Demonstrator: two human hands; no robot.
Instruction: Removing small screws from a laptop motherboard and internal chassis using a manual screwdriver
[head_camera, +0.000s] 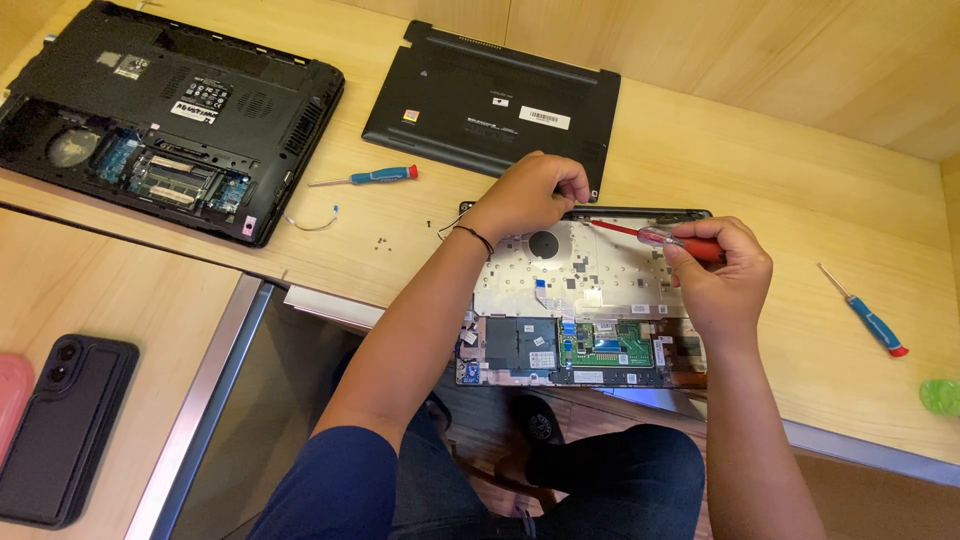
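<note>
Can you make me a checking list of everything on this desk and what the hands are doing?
Surface: wooden desk.
Job's things: opened laptop, insides showing; red screwdriver.
Clutter: second opened laptop, black bottom cover, two blue screwdrivers, loose screws, phone.
Fingers: left hand pinches at the laptop's top edge; right hand holds the red screwdriver.
Cables: small ribbon cable.
Surroundings: wooden wall.

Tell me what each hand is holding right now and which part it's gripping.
The right hand holds a red screwdriver by its clear and red handle. The left hand pinches at the opened laptop near its top edge; what it grips cannot be told.
</note>
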